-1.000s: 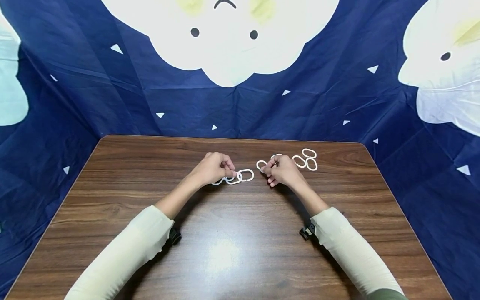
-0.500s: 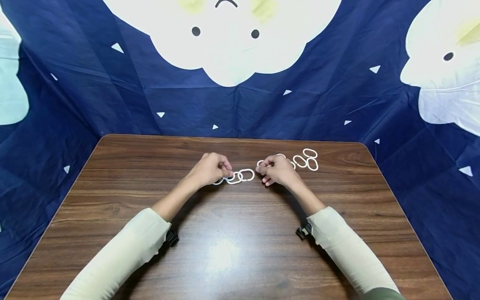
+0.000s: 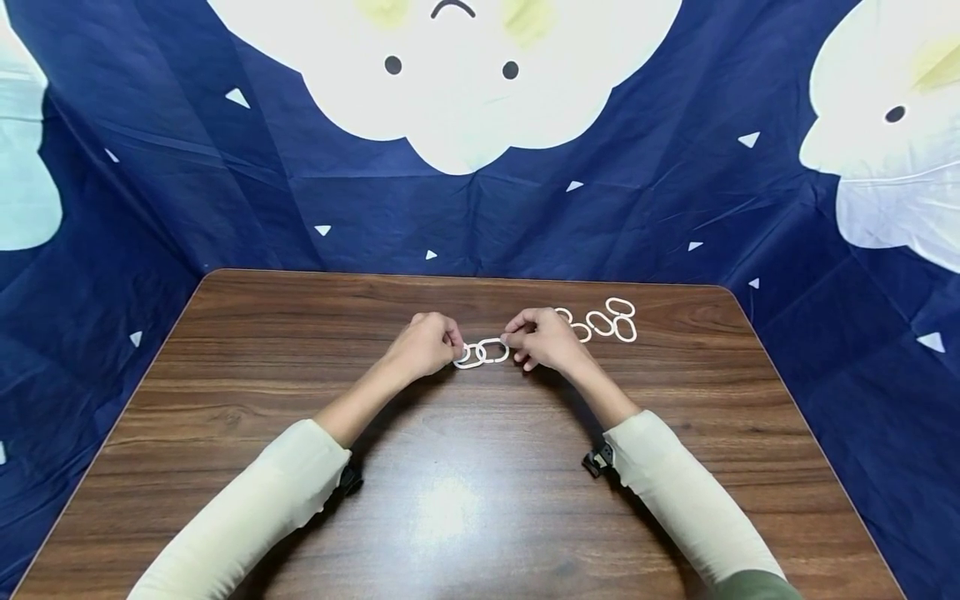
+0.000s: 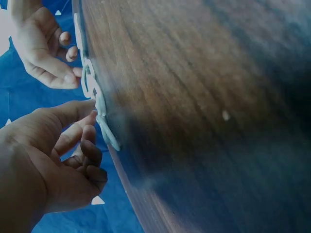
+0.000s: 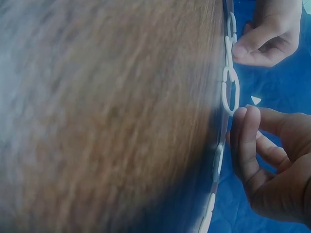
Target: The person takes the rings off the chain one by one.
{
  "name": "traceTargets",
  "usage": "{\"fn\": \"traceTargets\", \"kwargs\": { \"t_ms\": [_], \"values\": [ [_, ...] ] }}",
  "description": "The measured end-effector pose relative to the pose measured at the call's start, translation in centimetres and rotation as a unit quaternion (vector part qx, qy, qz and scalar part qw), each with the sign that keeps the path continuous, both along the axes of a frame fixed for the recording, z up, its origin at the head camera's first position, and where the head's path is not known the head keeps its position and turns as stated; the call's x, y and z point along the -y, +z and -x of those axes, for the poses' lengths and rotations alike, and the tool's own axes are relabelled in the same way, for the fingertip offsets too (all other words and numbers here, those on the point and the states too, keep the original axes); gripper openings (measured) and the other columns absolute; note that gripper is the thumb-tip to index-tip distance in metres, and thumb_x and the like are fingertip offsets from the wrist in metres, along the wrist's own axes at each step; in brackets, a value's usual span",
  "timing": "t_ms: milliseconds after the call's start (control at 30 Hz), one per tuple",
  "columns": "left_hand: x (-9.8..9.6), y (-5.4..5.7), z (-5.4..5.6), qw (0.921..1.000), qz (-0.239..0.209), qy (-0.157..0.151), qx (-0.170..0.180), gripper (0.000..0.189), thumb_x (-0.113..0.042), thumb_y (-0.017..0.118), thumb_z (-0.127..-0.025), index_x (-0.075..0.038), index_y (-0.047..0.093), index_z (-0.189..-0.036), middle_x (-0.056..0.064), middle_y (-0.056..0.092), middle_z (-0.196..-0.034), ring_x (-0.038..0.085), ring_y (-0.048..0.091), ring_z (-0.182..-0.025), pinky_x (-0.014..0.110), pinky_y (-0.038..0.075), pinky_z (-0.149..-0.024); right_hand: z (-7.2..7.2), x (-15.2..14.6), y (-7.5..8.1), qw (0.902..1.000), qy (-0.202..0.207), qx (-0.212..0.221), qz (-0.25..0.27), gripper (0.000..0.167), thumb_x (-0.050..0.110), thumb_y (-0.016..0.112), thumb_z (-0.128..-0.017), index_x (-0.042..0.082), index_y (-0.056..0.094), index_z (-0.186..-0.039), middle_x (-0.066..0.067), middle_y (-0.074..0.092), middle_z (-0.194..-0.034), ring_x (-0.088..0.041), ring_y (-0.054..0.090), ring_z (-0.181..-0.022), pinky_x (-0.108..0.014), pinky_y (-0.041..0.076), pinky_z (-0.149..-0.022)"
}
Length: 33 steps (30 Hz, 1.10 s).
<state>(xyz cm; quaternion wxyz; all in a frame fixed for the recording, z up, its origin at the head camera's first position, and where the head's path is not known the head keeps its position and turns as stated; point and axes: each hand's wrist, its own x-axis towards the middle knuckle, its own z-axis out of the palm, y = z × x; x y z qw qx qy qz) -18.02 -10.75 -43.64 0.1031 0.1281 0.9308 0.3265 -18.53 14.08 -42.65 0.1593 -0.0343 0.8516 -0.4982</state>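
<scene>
A short chain of white oval plastic links lies near the back of the table between my two hands. With thumb and forefinger my left hand [image 3: 429,346] pinches the chain at its left part; one link [image 4: 109,133] hangs past those fingertips in the left wrist view. My right hand [image 3: 551,340] has its thumb and finger closed at the right end of the chain's rightmost link [image 3: 493,360]. That link [image 5: 236,92] stands tilted up on edge in the right wrist view. Some links are partly hidden behind my left fingers.
Several loose white links [image 3: 624,329] lie to the right of my right hand, the nearest partly covered by it. The brown wooden table [image 3: 480,500] ends at a dark blue cloth [image 3: 480,225] with white clouds behind it.
My right hand has moved left from a loose link to the chain's right end, uncovering other loose links. My left hand has shifted slightly, and stays at the chain.
</scene>
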Motion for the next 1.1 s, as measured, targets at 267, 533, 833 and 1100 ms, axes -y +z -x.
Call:
{"fn": "traceTargets", "kwargs": {
  "t_ms": [267, 533, 833, 1100],
  "values": [
    [0.5, -2.8, 1.6, 0.9999, -0.008, -0.004, -0.014, 0.008, -0.015, 0.082, -0.093, -0.021, 0.081, -0.087, -0.004, 0.072, -0.077, 0.016, 0.066, -0.075, 0.036, 0.055, -0.071, 0.1, 0.5, -0.2, 0.9999, 0.012, 0.003, -0.011, 0.018, 0.008, 0.084, -0.101, -0.001, 0.078, -0.116, -0.011, 0.078, -0.090, -0.012, 0.071, -0.064, -0.028, 0.064, -0.054],
    [0.6, -6.1, 3.7, 0.9989, 0.037, 0.027, -0.013, 0.015, -0.026, 0.088, -0.090, -0.032, 0.079, -0.081, -0.011, 0.075, -0.077, 0.016, 0.071, -0.079, 0.036, 0.056, -0.070, 0.2, 0.9, -0.4, 0.9996, 0.024, 0.006, -0.013, 0.018, 0.005, 0.083, -0.101, -0.001, 0.079, -0.118, -0.010, 0.078, -0.090, -0.012, 0.070, -0.063, -0.027, 0.062, -0.052],
    [0.8, -6.2, 4.0, 0.9996, 0.015, 0.021, 0.005, 0.006, -0.020, 0.084, -0.089, -0.026, 0.085, -0.089, -0.011, 0.076, -0.079, 0.015, 0.072, -0.083, 0.036, 0.058, -0.076, 0.2, 0.9, -0.7, 0.9991, 0.034, -0.001, -0.026, 0.013, 0.002, 0.078, -0.103, -0.003, 0.081, -0.116, -0.009, 0.076, -0.084, -0.011, 0.068, -0.060, -0.025, 0.061, -0.051],
    [0.6, -3.3, 2.3, 0.9994, -0.027, 0.007, 0.019, 0.006, -0.016, 0.085, -0.094, -0.019, 0.082, -0.090, -0.005, 0.075, -0.084, 0.015, 0.067, -0.082, 0.034, 0.055, -0.077, -0.1, 0.8, -0.5, 0.9969, 0.061, -0.017, -0.048, 0.015, 0.004, 0.072, -0.108, -0.003, 0.079, -0.119, -0.010, 0.075, -0.085, -0.010, 0.067, -0.063, -0.025, 0.062, -0.054]
  ]
}}
